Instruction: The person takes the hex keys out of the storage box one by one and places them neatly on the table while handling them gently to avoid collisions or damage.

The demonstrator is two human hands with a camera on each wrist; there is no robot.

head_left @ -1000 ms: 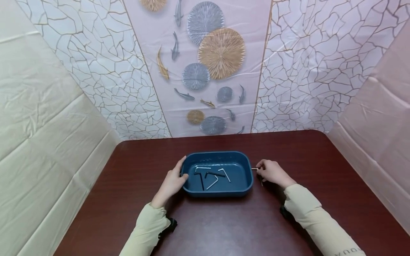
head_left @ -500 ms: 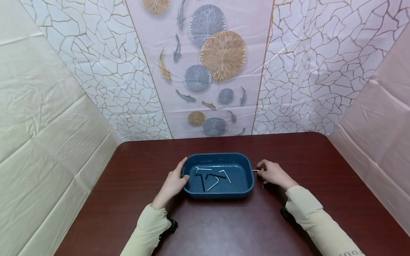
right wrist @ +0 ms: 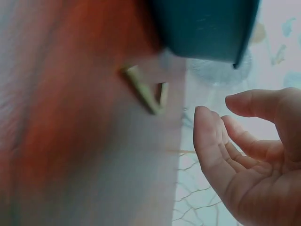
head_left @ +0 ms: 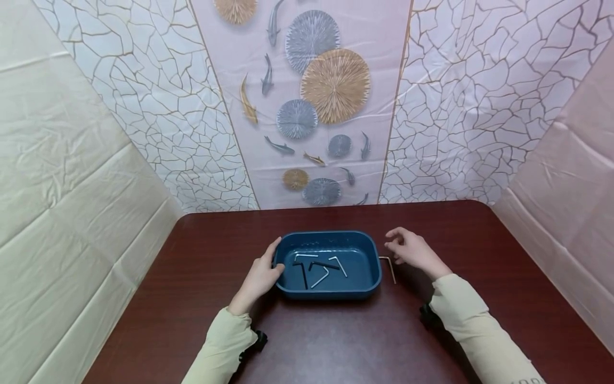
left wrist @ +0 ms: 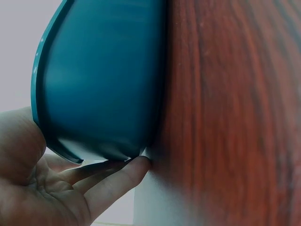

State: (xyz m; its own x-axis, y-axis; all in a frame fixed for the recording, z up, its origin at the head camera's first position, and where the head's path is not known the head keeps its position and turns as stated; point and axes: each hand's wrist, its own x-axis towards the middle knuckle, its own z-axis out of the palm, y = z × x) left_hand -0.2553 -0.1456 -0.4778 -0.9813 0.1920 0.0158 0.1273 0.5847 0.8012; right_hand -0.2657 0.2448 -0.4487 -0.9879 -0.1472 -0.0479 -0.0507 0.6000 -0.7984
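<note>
A dark blue rectangular tray (head_left: 331, 294) stands on the table with several L-shaped hex keys in it, among them a black hex key (head_left: 326, 265) and a silver hex key (head_left: 341, 267). My left hand (head_left: 258, 276) grips the tray's left end, thumb over the rim and fingers against the outer wall. Just outside the tray's right end, a gold-coloured hex key (head_left: 392, 271) lies on the tabletop. Above and beside that key hovers my right hand (head_left: 413, 252), fingers loosely bent and holding nothing; the right wrist view shows a gap between thumb and fingertips (right wrist: 202, 113).
The dark red-brown wooden table (head_left: 307, 341) reaches back to a patterned cloth wall (head_left: 331, 160). Pale cloth panels rise along both sides. A dark strap device (head_left: 254, 344) sits on the left wrist.
My right hand has let go of the gold-coloured hex key and lifted slightly up and away from it, leaving it beside the tray. My left hand stays on the tray.
</note>
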